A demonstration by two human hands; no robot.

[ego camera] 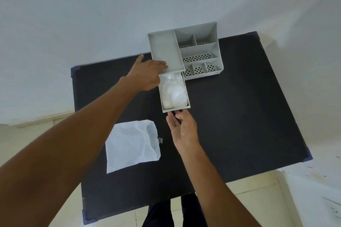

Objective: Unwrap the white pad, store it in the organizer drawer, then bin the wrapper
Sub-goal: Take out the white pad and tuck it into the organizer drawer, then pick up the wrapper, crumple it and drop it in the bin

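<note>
The grey organizer (199,49) stands at the far edge of the black table (230,116). Its drawer (188,97) is pulled out toward me, and the white pad (173,94) lies inside it. My left hand (147,73) rests flat against the organizer's left side, just above the drawer, holding nothing. Palm up with fingers apart, my right hand (181,127) has its fingertips at the drawer's front edge. The empty white wrapper (132,145) lies flat on the table, near left of my right hand.
A small crumpled clear scrap (160,140) lies beside the wrapper's right edge. The organizer's open compartments with perforated floors sit to the right of the drawer. A white wall is behind the table. A white surface (313,195) is at the lower right.
</note>
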